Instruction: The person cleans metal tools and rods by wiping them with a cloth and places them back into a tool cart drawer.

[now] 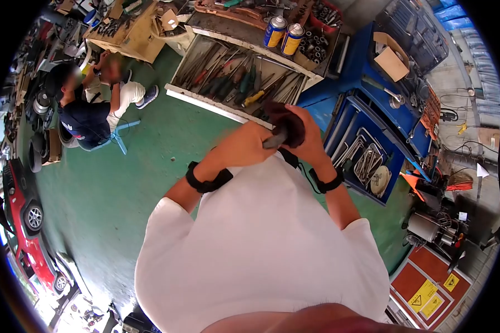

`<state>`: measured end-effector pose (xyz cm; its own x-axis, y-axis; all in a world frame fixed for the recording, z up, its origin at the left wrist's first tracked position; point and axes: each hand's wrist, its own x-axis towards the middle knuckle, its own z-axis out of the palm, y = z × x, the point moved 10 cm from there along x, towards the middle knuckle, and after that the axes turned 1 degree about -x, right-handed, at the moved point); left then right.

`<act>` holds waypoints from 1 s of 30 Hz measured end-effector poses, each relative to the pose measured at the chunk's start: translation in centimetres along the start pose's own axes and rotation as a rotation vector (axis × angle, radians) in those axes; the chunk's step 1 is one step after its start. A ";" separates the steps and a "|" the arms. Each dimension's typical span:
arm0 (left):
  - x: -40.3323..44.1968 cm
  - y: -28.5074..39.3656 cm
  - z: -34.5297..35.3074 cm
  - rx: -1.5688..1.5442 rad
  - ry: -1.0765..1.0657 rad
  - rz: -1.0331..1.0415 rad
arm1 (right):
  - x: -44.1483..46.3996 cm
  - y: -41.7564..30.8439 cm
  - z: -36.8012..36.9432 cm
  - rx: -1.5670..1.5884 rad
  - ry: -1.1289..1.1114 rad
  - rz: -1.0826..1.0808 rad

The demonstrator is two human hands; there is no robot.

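Starting at far left, a red car [33, 236] stands parked near the edge of the green floor [150, 177]. Next, a second person [86, 119] in a dark top sits on a light blue stool [118, 136], beside a wooden bench [139, 47].

In the middle I note a cabinet with a worktop [222, 25] and an open drawer [211, 105] below it. Screwdrivers and long rods lie crowded in the drawer; a yellow-handled screwdriver [254, 99] lies near its front edge. Two blue-and-yellow spray cans [283, 36] stand upright side by side at the worktop's front edge, towards its right corner.

In front of the drawer's right end, the person in the white shirt [278, 238] works with both hands raised. The left hand [249, 145] is closed, gripping a grey piece [274, 140] whose end shows beyond the fingers. What the piece is, I cannot tell. The right hand [311, 136] is curled round a dark red cloth [294, 129], bunched right up against the piece. Each wrist bears a black band.

To the right, a blue drawer [388, 145] contains metal tools and, towards its near right corner, a pale round item [380, 181]. At lower right stands a red chest [422, 263] with yellow labels.
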<state>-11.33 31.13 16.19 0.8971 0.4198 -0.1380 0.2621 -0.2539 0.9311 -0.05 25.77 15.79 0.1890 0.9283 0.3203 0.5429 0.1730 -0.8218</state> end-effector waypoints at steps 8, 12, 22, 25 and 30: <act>-0.3 1.6 0.4 -0.043 -0.075 0.129 | -2.8 5.8 0.1 0.085 0.022 0.278; 0.7 -0.4 0.3 -0.113 -0.001 0.003 | -0.6 0.3 -0.9 -0.332 -0.051 -0.032; -0.1 -0.3 2.0 0.068 -0.119 0.070 | -3.5 3.2 -0.5 -0.111 -0.018 -0.067; -1.1 1.9 0.2 0.091 -0.044 0.289 | -5.7 4.9 -0.5 -0.031 -0.033 0.086; -0.1 0.4 -1.7 0.091 -0.154 0.276 | -5.0 2.8 -0.6 0.246 -0.186 0.282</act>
<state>-11.94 32.42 17.15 0.9802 0.1890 0.0592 0.0261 -0.4196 0.9073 0.98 21.38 12.18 0.1394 0.9902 -0.0052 0.2755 -0.0438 -0.9603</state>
